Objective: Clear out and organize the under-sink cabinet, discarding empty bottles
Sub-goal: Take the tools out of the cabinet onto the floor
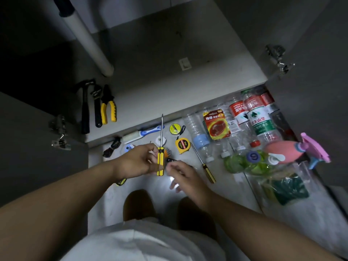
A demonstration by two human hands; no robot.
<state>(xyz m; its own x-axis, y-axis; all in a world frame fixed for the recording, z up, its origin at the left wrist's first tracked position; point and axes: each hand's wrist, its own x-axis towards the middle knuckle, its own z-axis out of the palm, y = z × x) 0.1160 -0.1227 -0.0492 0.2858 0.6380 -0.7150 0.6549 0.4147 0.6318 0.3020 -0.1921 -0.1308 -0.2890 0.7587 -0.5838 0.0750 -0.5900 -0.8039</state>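
My left hand (139, 161) grips a yellow-and-black screwdriver (160, 159) by its handle, the shaft pointing up toward the cabinet. My right hand (183, 174) hovers just right of the handle with loosely curled fingers, near a small black object (170, 160) on the floor; whether it holds anything I cannot tell. A second screwdriver (204, 164) lies on the floor to the right. Several clear plastic bottles (250, 117) lie in a row at the right. On the cabinet floor (160, 87) lie a hammer (85, 108), a wrench (97, 106) and yellow pliers (108, 108).
A white drain pipe (88, 40) slants down into the cabinet. On the floor lie a brush (143, 133), two tape measures (182, 146), a red hook package (216, 125), green bottles (243, 162), a pink spray bottle (301, 149) and a green sponge (288, 189). Both cabinet doors stand open with hinges (278, 59) showing.
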